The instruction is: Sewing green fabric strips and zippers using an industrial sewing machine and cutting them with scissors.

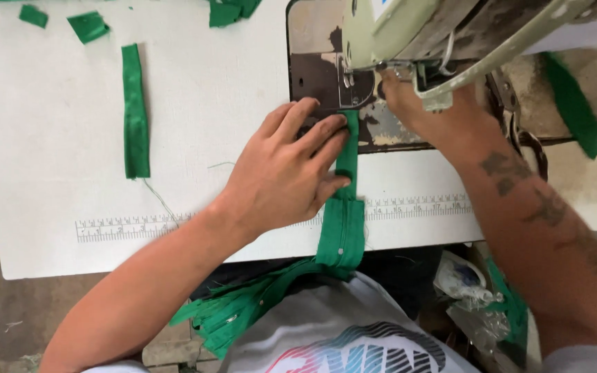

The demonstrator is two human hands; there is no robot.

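Green cloth hung nearest to us: a bundle of green strips (243,307) spilled off the table edge at about six o'clock, over the lap of a grey printed shirt (340,338). From that bundle one green fabric strip (345,207) climbed toward twelve o'clock across the white table (50,207), crossing the ruler marking (133,226) along the table's near edge. Our left hand (288,169) lay flat on the table just beside the strip, at its nine o'clock side, fingers spread and fingertips pressing on the strip's upper part; it pinned the cloth down and did not close around it. Beyond, toward one o'clock, our right hand (426,110) reached under the head of the pale green sewing machine (395,27), resting by the needle plate (326,83); we could not tell whether its fingers gripped anything, since the machine hid them. Well apart, at ten o'clock, a separate long green strip (135,114) lay straight on the table. Farther still, small green scraps (88,26) sat near the far edge, around eleven and twelve o'clock.
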